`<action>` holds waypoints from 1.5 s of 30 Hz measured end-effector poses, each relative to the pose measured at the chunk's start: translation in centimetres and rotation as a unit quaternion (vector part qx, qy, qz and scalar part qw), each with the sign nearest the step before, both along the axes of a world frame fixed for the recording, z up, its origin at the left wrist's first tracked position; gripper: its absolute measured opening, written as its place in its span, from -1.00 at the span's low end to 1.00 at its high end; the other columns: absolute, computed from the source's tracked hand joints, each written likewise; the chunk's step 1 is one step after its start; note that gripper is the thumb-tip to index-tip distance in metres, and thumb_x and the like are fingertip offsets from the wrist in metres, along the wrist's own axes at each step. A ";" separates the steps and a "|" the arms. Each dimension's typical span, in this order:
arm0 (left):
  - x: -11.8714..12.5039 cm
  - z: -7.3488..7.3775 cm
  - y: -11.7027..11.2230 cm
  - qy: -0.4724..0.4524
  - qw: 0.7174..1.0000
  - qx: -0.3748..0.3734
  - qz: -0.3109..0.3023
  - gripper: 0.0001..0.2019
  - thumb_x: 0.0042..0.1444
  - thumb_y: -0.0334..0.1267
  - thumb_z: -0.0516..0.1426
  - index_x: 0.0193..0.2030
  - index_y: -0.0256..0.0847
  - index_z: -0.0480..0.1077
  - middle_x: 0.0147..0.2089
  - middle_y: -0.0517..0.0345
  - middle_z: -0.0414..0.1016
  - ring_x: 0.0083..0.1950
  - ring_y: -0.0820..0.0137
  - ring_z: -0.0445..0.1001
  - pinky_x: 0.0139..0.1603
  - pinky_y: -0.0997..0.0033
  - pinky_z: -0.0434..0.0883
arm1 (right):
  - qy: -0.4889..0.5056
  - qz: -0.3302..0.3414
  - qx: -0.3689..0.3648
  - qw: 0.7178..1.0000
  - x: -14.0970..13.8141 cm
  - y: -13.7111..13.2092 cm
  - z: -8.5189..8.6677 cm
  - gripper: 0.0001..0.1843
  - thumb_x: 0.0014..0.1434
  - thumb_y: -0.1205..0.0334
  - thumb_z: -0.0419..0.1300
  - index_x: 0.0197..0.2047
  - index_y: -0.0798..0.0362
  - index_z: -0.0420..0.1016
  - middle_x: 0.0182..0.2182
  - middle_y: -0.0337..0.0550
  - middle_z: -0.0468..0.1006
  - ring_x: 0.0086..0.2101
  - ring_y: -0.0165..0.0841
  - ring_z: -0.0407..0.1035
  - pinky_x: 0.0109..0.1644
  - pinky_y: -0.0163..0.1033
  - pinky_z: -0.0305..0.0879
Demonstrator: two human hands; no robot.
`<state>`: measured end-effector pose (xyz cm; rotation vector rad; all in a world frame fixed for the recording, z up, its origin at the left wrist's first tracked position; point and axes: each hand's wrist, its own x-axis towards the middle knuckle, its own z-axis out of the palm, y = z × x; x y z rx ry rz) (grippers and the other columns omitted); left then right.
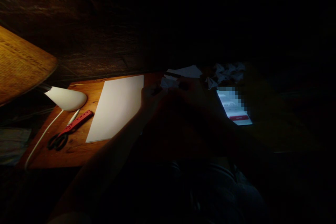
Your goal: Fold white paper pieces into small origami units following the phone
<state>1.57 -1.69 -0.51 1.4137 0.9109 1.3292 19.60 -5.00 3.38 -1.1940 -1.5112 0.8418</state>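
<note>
- In the head view, we pinched a paper (168, 83) between our left hand (151, 97) and right hand (186, 88), both closed in around it, over the dim middle of the table (78, 157).
- To our left lay a sheet (118, 108), then scissors (68, 128) near a lamp (68, 98).
- To our right lay a lit phone (235, 112), with folded scraps (223, 76) just beyond it.
</note>
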 end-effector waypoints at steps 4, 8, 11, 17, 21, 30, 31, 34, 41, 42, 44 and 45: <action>0.0 -0.6 0.4 -0.015 1.000 -0.020 -0.002 -0.73 -0.01 -0.16 0.45 -0.46 -0.19 0.47 -0.44 0.22 0.52 -0.35 0.43 0.51 -0.31 0.43 0.42 | 0.015 0.003 -0.013 1.000 0.1 -0.1 0.0 -0.79 0.17 0.09 0.36 -0.41 0.05 0.60 -0.43 -0.18 0.60 -0.37 -0.35 0.41 -0.30 -0.28 0.29; 0.1 -1.0 0.8 -0.038 0.997 -0.053 -0.027 -0.74 -0.06 -0.20 0.44 -0.48 -0.19 0.45 -0.43 0.23 0.53 -0.37 0.45 0.49 -0.31 0.44 0.44 | 0.026 0.001 -0.023 0.999 0.2 0.1 -0.3 -0.71 0.17 0.04 0.38 -0.47 0.04 0.56 -0.49 -0.24 0.54 -0.42 -0.39 0.36 -0.36 -0.30 0.25; 0.2 -0.9 0.7 -0.059 0.994 -0.074 -0.050 -0.78 -0.08 -0.23 0.43 -0.45 -0.19 0.48 -0.41 0.20 0.56 -0.35 0.43 0.52 -0.30 0.43 0.46 | 0.060 0.018 -0.040 0.997 0.2 0.5 -0.7 -0.66 0.14 -0.03 0.40 -0.49 0.03 0.54 -0.49 -0.25 0.54 -0.43 -0.40 0.38 -0.38 -0.31 0.27; 0.4 -0.7 0.5 -0.048 0.995 -0.069 -0.047 -0.72 -0.03 -0.13 0.46 -0.45 -0.19 0.49 -0.39 0.18 0.56 -0.31 0.39 0.55 -0.24 0.38 0.52 | 0.132 0.025 -0.075 0.988 0.1 1.0 -1.5 -0.62 0.10 -0.10 0.43 -0.46 0.03 0.53 -0.47 -0.23 0.57 -0.41 -0.38 0.43 -0.32 -0.27 0.35; 0.2 -1.2 0.7 -0.074 0.994 -0.076 -0.036 -0.66 0.05 0.05 0.42 -0.38 -0.18 0.52 -0.35 0.13 0.58 -0.25 0.34 0.59 -0.20 0.34 0.54 | 0.151 0.012 -0.079 0.985 0.2 1.2 -1.8 -0.60 0.08 -0.12 0.43 -0.47 0.02 0.50 -0.49 -0.23 0.56 -0.43 -0.38 0.43 -0.35 -0.27 0.33; 0.2 -1.6 0.9 -0.011 0.999 -0.036 -0.026 -0.72 -0.02 -0.13 0.45 -0.49 -0.22 0.51 -0.45 0.20 0.53 -0.38 0.45 0.49 -0.34 0.47 0.42 | 0.136 0.011 -0.087 0.987 0.2 0.9 -1.3 -0.57 0.04 -0.13 0.45 -0.52 0.01 0.46 -0.53 -0.26 0.50 -0.46 -0.38 0.39 -0.39 -0.27 0.29; 0.1 -1.4 0.9 -0.007 0.999 -0.033 -0.027 -0.73 -0.02 -0.14 0.44 -0.49 -0.22 0.51 -0.45 0.20 0.53 -0.39 0.46 0.48 -0.34 0.47 0.41 | 0.131 0.009 -0.085 0.988 0.2 0.9 -1.2 -0.59 0.04 -0.11 0.46 -0.51 0.01 0.47 -0.52 -0.25 0.51 -0.45 -0.38 0.39 -0.38 -0.27 0.29; 0.1 -1.2 0.9 0.004 0.999 -0.022 -0.027 -0.75 0.00 -0.15 0.43 -0.49 -0.21 0.52 -0.44 0.19 0.56 -0.38 0.45 0.49 -0.32 0.46 0.43 | 0.128 0.008 -0.085 0.988 0.2 0.9 -1.2 -0.62 0.03 -0.07 0.46 -0.49 0.02 0.49 -0.51 -0.24 0.52 -0.43 -0.38 0.38 -0.36 -0.27 0.28; 0.1 -1.9 1.1 0.000 1.000 -0.014 -0.019 -0.71 -0.04 -0.12 0.42 -0.50 -0.21 0.46 -0.46 0.19 0.55 -0.39 0.44 0.49 -0.35 0.48 0.42 | 0.123 0.019 -0.070 0.990 0.2 0.9 -0.9 -0.55 0.00 -0.14 0.47 -0.51 0.03 0.45 -0.52 -0.26 0.50 -0.45 -0.40 0.34 -0.37 -0.28 0.24; 0.2 -1.9 1.1 -0.006 0.999 -0.025 -0.022 -0.73 -0.04 -0.13 0.42 -0.48 -0.21 0.46 -0.45 0.19 0.55 -0.39 0.44 0.50 -0.35 0.48 0.42 | 0.111 0.020 -0.069 0.991 0.1 0.8 -0.7 -0.55 0.02 -0.14 0.47 -0.51 0.03 0.45 -0.52 -0.25 0.50 -0.44 -0.40 0.35 -0.36 -0.28 0.25; 0.2 -1.9 0.9 -0.024 0.998 -0.051 -0.035 -0.76 -0.03 -0.15 0.41 -0.42 -0.21 0.49 -0.40 0.16 0.58 -0.35 0.41 0.53 -0.31 0.45 0.46 | 0.094 0.022 -0.067 0.993 0.0 0.6 -0.4 -0.56 0.06 -0.12 0.45 -0.51 0.04 0.45 -0.50 -0.22 0.52 -0.42 -0.38 0.37 -0.35 -0.27 0.26; 0.2 -1.7 0.8 -0.032 0.997 -0.062 -0.040 -0.77 -0.03 -0.14 0.40 -0.38 -0.22 0.52 -0.37 0.13 0.60 -0.32 0.38 0.55 -0.28 0.43 0.49 | 0.088 0.021 -0.065 0.994 0.0 0.5 -0.2 -0.56 0.09 -0.10 0.44 -0.52 0.04 0.44 -0.50 -0.21 0.52 -0.42 -0.38 0.37 -0.34 -0.27 0.26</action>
